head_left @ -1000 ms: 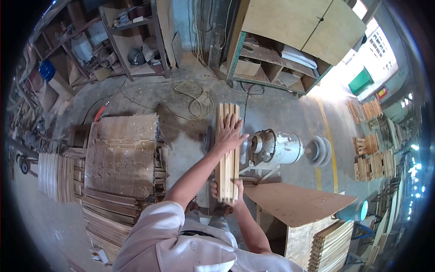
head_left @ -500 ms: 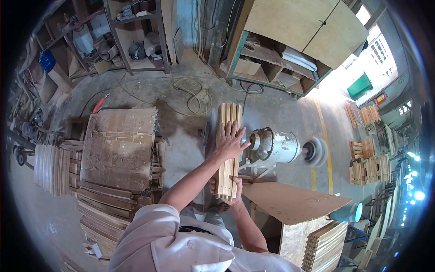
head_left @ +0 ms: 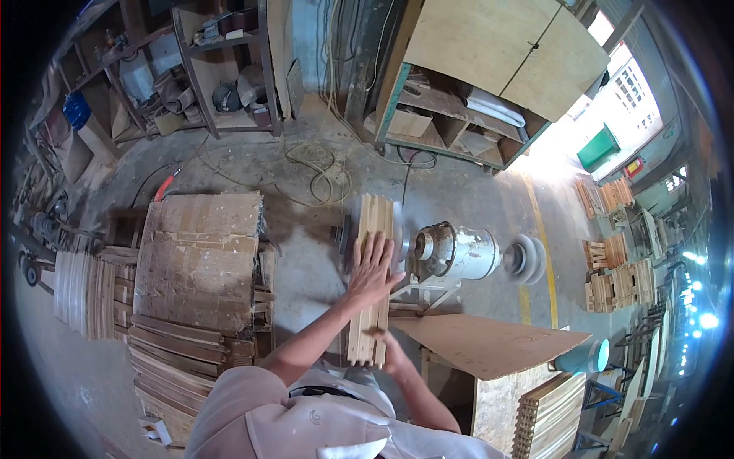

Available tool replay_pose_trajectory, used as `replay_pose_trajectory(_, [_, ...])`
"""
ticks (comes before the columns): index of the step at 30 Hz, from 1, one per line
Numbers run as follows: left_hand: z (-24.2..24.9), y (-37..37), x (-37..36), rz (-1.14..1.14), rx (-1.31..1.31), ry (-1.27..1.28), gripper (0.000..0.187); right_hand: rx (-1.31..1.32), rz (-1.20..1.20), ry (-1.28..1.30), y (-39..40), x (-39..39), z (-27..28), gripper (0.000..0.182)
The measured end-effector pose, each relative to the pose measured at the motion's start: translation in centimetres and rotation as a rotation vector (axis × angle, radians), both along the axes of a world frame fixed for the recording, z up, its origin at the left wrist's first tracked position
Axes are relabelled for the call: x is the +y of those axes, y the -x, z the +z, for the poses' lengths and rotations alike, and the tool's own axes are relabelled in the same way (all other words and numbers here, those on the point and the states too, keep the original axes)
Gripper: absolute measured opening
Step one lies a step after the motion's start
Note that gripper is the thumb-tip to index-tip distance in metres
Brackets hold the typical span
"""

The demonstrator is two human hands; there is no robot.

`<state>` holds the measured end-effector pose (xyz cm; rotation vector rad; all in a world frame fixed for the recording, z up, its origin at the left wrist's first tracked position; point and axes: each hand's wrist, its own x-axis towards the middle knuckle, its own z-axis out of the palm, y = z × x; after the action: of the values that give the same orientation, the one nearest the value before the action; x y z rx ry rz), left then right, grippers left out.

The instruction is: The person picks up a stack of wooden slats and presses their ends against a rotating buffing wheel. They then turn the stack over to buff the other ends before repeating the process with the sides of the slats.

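A bundle of several pale wooden slats (head_left: 376, 212) lies lengthwise in front of me, over a blurred spinning wheel (head_left: 398, 222) at the left end of a motor. My left hand (head_left: 371, 269) rests flat on top of the slats, fingers stretched toward their far end. Nearer my body, my right hand (head_left: 392, 353) grips the slats' right edge with its thumb over the top; its other fingers are hidden. The whitish motor (head_left: 468, 252) stands just right of the bundle, with a second blurred wheel (head_left: 526, 258) at its right end.
A cardboard-topped stack (head_left: 200, 252) stands to the left, with wooden slats (head_left: 172, 344) piled beside it. At right are a brown board (head_left: 489, 344), a slat stack (head_left: 547, 413) and a teal bucket (head_left: 585, 358). A hose (head_left: 325, 172) coils on the floor before an open-shelved cabinet (head_left: 451, 115).
The slat bundle has come nearer my body and tilted slightly, its near end shifting left. Both hands have moved with it, and my right hand's fingers no longer show on the left edge.
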<state>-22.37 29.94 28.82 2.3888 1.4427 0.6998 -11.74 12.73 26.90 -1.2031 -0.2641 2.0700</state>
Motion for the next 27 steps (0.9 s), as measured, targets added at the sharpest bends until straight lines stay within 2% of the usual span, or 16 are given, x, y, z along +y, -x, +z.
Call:
replay_pose_trajectory(3, [-0.5,0.1,2.9,0.026,-0.003,-0.002,0.083,-0.063,0.124,-0.149,-1.6,6.6,-2.9,0.060])
replay_pose_trajectory(4, [-0.6,-0.1,3.8,0.035,0.002,0.031,0.083,-0.082,0.109,-0.163,-1.2,8.8,-0.9,0.055])
replay_pose_trajectory(6, [-0.5,-0.6,4.8,0.048,-0.008,0.088,0.083,0.021,0.156,-0.170,-2.6,12.7,-3.2,0.048])
replay_pose_trajectory(7, [-0.2,-0.7,5.0,0.035,-0.009,0.088,0.083,0.064,0.119,-0.123,-2.3,13.5,-2.3,0.047])
replay_pose_trajectory(11, [0.3,-0.9,4.8,0.028,0.039,0.158,0.084,-0.049,0.011,-0.178,-1.2,12.1,-1.0,0.049])
replay_pose_trajectory(17, [-0.1,-0.7,3.9,-0.001,0.034,0.063,0.083,-0.135,0.029,-0.135,0.0,4.3,-0.2,0.056])
replay_pose_trajectory(20, [0.4,-0.5,4.0,-0.004,0.038,0.062,0.082,-0.011,-0.095,-0.050,0.5,-0.1,-1.5,0.064])
replay_pose_trajectory(23, [0.8,-0.3,4.4,-0.075,0.005,0.068,0.080,0.385,-0.078,0.056,1.5,-3.5,0.3,0.084])
replay_pose_trajectory(25, [1.1,-0.6,4.8,-0.085,0.020,0.071,0.079,0.769,-0.096,-0.085,2.7,-4.4,0.0,0.081])
replay_pose_trajectory(27, [1.0,-1.0,5.5,-0.106,0.043,0.076,0.079,0.825,-0.115,-0.084,2.5,-4.0,-0.3,0.085])
